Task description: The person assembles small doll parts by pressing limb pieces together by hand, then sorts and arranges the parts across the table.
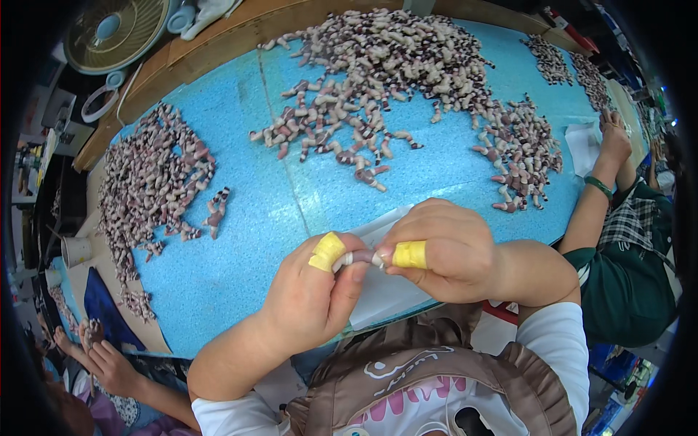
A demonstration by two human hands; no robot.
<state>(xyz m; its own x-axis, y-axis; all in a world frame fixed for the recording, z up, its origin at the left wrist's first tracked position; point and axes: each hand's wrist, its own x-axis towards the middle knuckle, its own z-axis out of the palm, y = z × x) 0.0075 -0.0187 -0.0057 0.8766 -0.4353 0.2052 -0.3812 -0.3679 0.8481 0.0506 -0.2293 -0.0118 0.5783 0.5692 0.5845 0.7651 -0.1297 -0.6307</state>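
Observation:
Between my two hands, just above the near edge of the table, is a small mauve and cream plastic-looking figure part (361, 257). My left hand (302, 294) pinches its left end, and my right hand (454, 251) grips the right end. Yellow tape wraps a finger or thumb of each hand. Both hands are closed, and their fingers cover the ends of the part. Beneath them lies a white sheet (389, 299). Similar loose parts in cream, mauve and dark bands lie beyond, the nearest being a jointed piece (371, 174).
A large heap of parts (407, 58) fills the far middle of the blue tabletop (247, 240). More heaps lie at left (149, 174) and right (520, 142). Co-workers' hands (109, 367) and a braceleted arm (600, 178) work at either side. A fan (109, 29) stands far left.

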